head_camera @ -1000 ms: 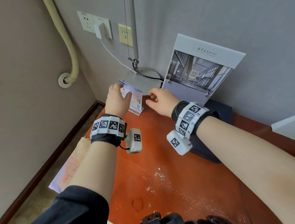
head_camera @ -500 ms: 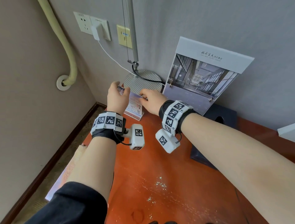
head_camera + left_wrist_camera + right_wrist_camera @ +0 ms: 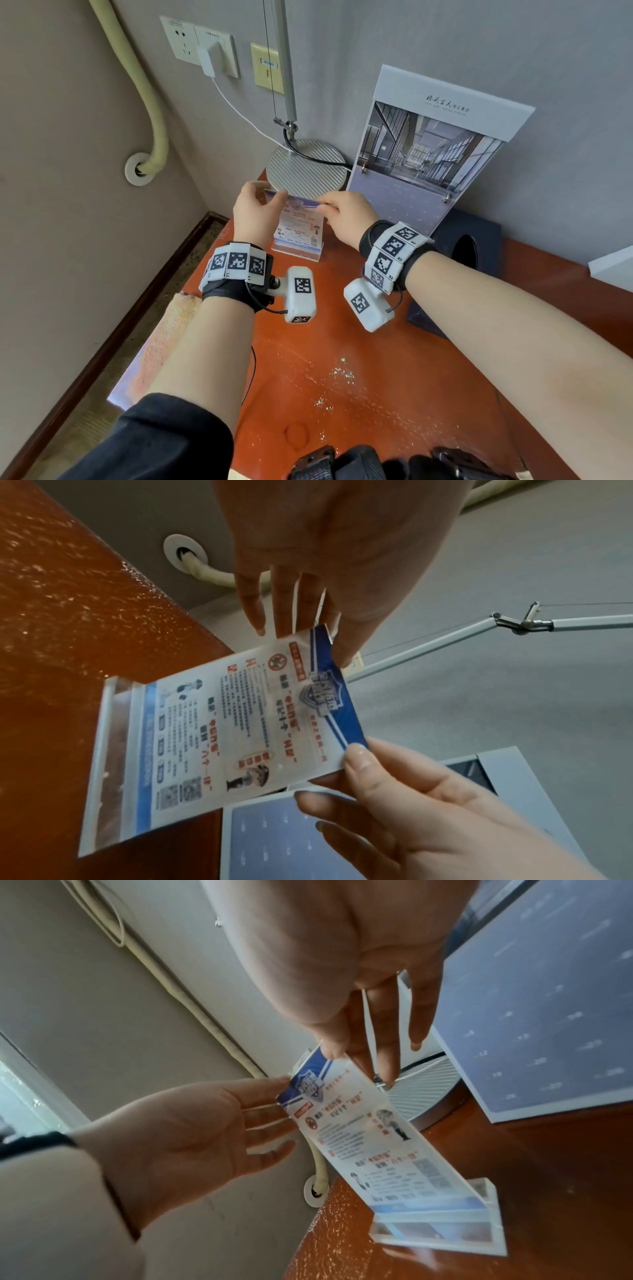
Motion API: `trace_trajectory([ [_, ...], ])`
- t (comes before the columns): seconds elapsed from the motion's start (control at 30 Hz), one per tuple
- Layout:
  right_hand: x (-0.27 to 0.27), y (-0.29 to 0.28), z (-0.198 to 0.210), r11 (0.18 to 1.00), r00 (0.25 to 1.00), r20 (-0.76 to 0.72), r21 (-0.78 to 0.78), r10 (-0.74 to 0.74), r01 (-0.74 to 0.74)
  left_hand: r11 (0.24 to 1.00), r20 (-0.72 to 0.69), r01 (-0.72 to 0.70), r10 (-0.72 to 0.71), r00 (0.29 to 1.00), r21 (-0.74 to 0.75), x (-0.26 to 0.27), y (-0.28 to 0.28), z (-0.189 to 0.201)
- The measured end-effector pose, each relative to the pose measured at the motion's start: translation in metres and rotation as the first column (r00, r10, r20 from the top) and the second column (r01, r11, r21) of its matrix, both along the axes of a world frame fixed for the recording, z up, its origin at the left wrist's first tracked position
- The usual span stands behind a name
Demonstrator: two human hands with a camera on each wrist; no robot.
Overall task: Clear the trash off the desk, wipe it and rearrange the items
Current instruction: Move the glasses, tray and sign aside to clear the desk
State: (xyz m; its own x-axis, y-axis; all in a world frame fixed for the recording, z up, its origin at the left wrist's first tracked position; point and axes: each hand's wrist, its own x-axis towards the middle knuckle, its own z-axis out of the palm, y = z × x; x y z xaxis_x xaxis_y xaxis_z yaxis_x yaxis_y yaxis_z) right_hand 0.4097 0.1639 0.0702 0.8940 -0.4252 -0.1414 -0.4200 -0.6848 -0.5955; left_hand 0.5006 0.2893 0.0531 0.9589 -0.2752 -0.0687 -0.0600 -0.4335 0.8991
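A clear acrylic sign holder [image 3: 298, 233] with a blue-and-white printed leaflet stands upright on the orange-brown desk [image 3: 359, 342], near its far left corner. My left hand [image 3: 265, 202] pinches the sign's top left corner between thumb and fingers. My right hand [image 3: 330, 205] pinches the top right corner. The left wrist view shows the sign holder [image 3: 240, 737] with its base on the desk, the left hand [image 3: 315, 637] and the right hand [image 3: 342, 775] at its blue top edge. The right wrist view shows the same sign holder [image 3: 369, 1137] held at the top by the right hand [image 3: 356, 1058] and left hand [image 3: 274, 1096].
A round ribbed lamp base [image 3: 306, 169] sits just behind the sign. A tall calendar [image 3: 424, 154] leans on the wall to the right, in front of a black tissue box [image 3: 469, 253]. A peach towel [image 3: 164, 339] hangs at the desk's left edge. Wet streaks [image 3: 342, 373] glisten mid-desk.
My right hand moved left from beside the lamp base onto the sign's top right corner. The sign has turned from an angle to face me squarely, with both hands on it.
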Motion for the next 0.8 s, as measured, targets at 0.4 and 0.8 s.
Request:
trace_trajectory([
  [0.4, -0.093, -0.019, 0.033, 0.995, 0.99, 0.119, 0.078, -0.077, 0.068, 0.95, 0.016, 0.302, -0.302, 0.953, -0.076, -0.069, 0.007, 0.018],
  [0.8, -0.185, -0.039, 0.058, 0.979, 0.971, 0.187, 0.168, -0.151, 0.12, 0.872, 0.12, 0.483, -0.473, 0.873, -0.08, -0.135, -0.006, 0.048],
])
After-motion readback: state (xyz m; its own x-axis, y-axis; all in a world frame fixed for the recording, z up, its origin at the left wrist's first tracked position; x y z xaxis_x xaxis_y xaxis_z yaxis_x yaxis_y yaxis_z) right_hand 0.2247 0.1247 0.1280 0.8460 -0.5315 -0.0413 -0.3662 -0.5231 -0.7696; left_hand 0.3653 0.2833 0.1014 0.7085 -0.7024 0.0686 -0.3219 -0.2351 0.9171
